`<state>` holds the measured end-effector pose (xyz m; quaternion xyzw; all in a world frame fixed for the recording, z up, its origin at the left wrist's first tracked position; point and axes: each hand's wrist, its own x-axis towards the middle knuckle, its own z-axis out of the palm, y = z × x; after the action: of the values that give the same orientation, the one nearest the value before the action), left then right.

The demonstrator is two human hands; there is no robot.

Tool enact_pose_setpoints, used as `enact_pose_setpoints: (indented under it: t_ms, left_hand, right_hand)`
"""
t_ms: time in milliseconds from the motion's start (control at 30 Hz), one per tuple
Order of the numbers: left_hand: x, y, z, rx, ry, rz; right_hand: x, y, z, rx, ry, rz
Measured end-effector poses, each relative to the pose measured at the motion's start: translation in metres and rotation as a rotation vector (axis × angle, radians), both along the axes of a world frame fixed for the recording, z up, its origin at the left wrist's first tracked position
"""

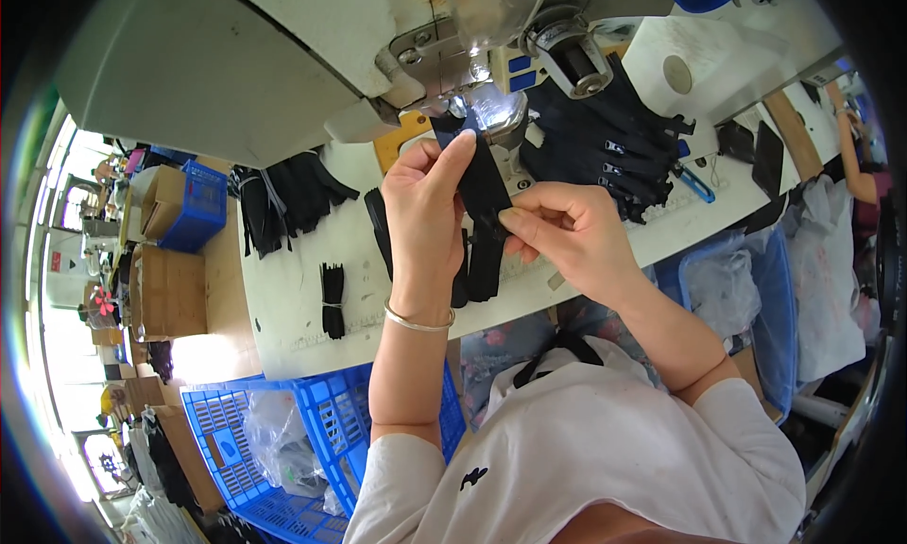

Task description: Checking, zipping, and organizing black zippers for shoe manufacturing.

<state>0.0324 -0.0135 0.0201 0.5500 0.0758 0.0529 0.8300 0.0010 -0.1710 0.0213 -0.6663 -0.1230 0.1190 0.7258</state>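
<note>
A black zipper (485, 180) runs from the lit needle area of a sewing machine (430, 67) down toward me over the white table. My left hand (422, 195) is closed on the zipper's upper part, its thumb pressing the tape close to the presser foot. Lower down, my right hand (572, 228) pinches the right edge of the zipper between thumb and fingertips. More black zipper tape (376, 225) lies partly hidden behind my left hand. To the right of the machine head spreads a pile of black zippers (590, 133) with silver pulls.
On the white table (283, 303) lie a black zipper bundle (288, 199), a small tied bundle (333, 298) and blue-handled snips (697, 183). Blue crates (326, 421) and a blue bin (777, 308) with plastic bags stand below. Another person's arm (855, 161) shows far right.
</note>
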Motion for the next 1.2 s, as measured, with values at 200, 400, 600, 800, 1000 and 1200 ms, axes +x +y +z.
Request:
enact_pose_setpoints:
  t_ms: [200,400,600,800,1000,1200]
  left_hand:
    - [0.000,-0.002,-0.004,0.039,-0.021,0.034]
    - [-0.014,-0.005,-0.010,0.037,-0.009,0.015]
    - [-0.036,-0.009,-0.019,-0.198,-0.007,-0.114]
    - [-0.034,-0.016,-0.026,-0.264,-0.014,-0.037]
    - [-0.024,-0.015,-0.021,-0.285,-0.072,0.023]
    - [-0.005,-0.013,-0.006,-0.041,-0.072,0.159]
  right_hand:
    - [0.002,-0.001,-0.003,-0.007,0.038,0.013]
    - [0.002,-0.003,-0.009,-0.020,0.034,-0.004]
    - [0.009,-0.005,-0.013,-0.071,-0.005,0.011]
    - [0.011,-0.007,-0.008,-0.089,0.001,0.027]
    - [0.019,0.004,-0.008,-0.056,-0.100,0.002]
    - [0.036,0.016,0.001,-0.092,-0.203,-0.102]
